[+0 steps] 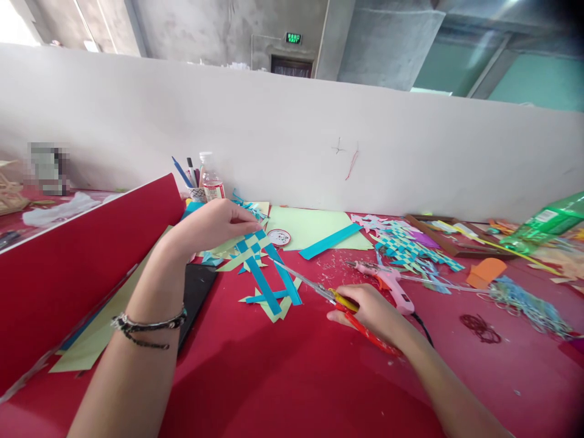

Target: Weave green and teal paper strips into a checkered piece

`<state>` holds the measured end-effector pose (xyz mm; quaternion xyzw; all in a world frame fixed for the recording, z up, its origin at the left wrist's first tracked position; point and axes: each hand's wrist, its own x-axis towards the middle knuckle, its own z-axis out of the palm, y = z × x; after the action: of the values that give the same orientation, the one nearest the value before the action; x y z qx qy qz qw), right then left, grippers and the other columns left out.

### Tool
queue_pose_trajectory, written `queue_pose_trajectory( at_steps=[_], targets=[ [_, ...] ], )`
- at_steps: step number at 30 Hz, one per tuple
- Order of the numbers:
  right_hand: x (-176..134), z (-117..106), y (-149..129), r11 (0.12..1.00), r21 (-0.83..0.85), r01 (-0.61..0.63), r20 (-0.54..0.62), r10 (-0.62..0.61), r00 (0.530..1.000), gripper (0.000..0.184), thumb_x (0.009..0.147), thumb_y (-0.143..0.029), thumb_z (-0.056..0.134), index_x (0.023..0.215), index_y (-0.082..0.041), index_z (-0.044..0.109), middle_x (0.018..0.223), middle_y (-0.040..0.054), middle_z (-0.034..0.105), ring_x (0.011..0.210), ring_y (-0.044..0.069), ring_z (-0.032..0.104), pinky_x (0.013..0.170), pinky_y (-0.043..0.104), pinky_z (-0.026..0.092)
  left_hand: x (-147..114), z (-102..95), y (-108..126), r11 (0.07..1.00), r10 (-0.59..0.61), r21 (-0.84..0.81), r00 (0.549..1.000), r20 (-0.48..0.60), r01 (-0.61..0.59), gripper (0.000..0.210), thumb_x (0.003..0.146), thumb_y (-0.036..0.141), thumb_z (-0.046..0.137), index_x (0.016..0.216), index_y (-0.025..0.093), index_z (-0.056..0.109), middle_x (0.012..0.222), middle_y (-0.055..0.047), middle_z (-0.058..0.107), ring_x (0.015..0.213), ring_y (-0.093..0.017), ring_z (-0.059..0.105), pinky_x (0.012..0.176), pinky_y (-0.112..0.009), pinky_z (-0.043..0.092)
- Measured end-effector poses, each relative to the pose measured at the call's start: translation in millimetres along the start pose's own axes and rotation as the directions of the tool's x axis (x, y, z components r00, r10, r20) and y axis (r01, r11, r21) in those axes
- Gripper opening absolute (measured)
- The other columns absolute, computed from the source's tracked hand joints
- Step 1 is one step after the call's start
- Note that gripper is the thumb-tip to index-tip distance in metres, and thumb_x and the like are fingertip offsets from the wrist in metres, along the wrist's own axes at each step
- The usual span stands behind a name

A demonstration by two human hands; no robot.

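My left hand (pixel 219 220) pinches the top of a woven paper piece (pixel 253 244) made of blue and pale green strips, its long strip ends hanging down. In my right hand (pixel 365 310) are scissors (pixel 360 325) with red and yellow handles, their blades pointing up and left at the blue strips. Whether the blades touch the paper I cannot tell. Below the woven piece lie loose blue and pale green strips (pixel 269 301) on the red table (pixel 274 377). A pink glue gun (pixel 387 283) rests just beyond my right hand.
A pale green sheet (pixel 314 222) and a blue strip (pixel 331 241) lie at the back. Woven paper pieces (pixel 406 246) and a green bottle (pixel 547 222) are on the right. A pen cup (pixel 197 193), a clear bottle (pixel 212 179) and a red divider (pixel 91 267) stand left.
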<state>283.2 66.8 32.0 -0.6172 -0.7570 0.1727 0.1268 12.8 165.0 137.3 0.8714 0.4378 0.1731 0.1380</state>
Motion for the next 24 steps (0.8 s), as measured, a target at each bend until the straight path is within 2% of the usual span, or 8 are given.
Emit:
queue_pose_trajectory(
  at_steps=[5,9,12,16,21,24],
  targets=[
    [0,1,1,1.0,-0.016,-0.001,-0.044,0.001,0.999,0.037,0.071,-0.053,0.05,0.061,-0.02,0.037,0.061,-0.0022,0.048,0.054,0.011,0.041,0.049,0.022,0.025,-3,-7.2,-8,0.998,-0.054,0.021,0.996,-0.064,0.056,0.033,0.073,0.04,0.045,0.056,0.015,0.058,0.048,0.003,0.037,0.045,-0.007,0.031,0.044,-0.02,0.025],
    [-1,2,0,1.0,-0.006,0.024,-0.032,-0.024,0.999,0.033,0.07,-0.05,0.053,0.066,-0.02,0.04,0.068,-0.0007,0.051,0.06,0.013,0.045,0.054,0.023,0.031,-4,-7.9,-7,0.997,-0.069,0.037,0.994,-0.09,0.072,0.032,0.073,0.039,0.045,0.058,0.015,0.059,0.046,0.003,0.038,0.045,-0.007,0.031,0.044,-0.02,0.026],
    [-4,2,0,0.999,0.04,0.031,0.006,-0.031,1.0,0.031,0.07,-0.048,0.055,0.079,-0.02,0.044,0.08,0.0022,0.054,0.068,0.015,0.05,0.059,0.025,0.036,-4,-6.6,-3,0.999,-0.044,0.007,0.995,-0.095,0.045,0.03,0.072,0.038,0.046,0.058,0.014,0.058,0.047,0.003,0.039,0.045,-0.007,0.031,0.044,-0.02,0.026],
    [-6,4,1,0.996,0.073,0.05,0.033,-0.053,0.998,0.041,0.068,-0.046,0.057,0.096,-0.02,0.041,0.096,0.0072,0.051,0.082,0.019,0.052,0.066,0.028,0.04,-3,-5.7,2,1.0,-0.008,-0.001,0.995,-0.097,0.007,0.032,0.074,0.038,0.045,0.054,0.014,0.053,0.048,0.003,0.039,0.047,-0.007,0.03,0.044,-0.02,0.025],
    [-3,6,-2,0.995,0.063,0.072,0.02,-0.074,0.997,0.037,0.068,-0.045,0.058,0.093,-0.02,0.045,0.092,0.0059,0.052,0.079,0.019,0.052,0.066,0.028,0.041,-1,-4.6,1,1.0,0.018,0.011,0.993,-0.113,-0.017,0.036,0.076,0.038,0.042,0.049,0.015,0.047,0.048,0.003,0.033,0.045,-0.007,0.026,0.043,-0.021,0.021],
    [-1,7,-4,0.994,0.07,0.079,0.001,-0.079,0.997,0.04,0.065,-0.042,0.062,0.095,-0.021,0.048,0.097,0.0068,0.052,0.084,0.021,0.053,0.066,0.027,0.041,0,-2.8,2,1.0,0.025,0.005,0.993,-0.117,-0.024,0.037,0.076,0.039,0.043,0.049,0.015,0.045,0.048,0.004,0.03,0.045,-0.006,0.024,0.043,-0.022,0.02]
  ],
)
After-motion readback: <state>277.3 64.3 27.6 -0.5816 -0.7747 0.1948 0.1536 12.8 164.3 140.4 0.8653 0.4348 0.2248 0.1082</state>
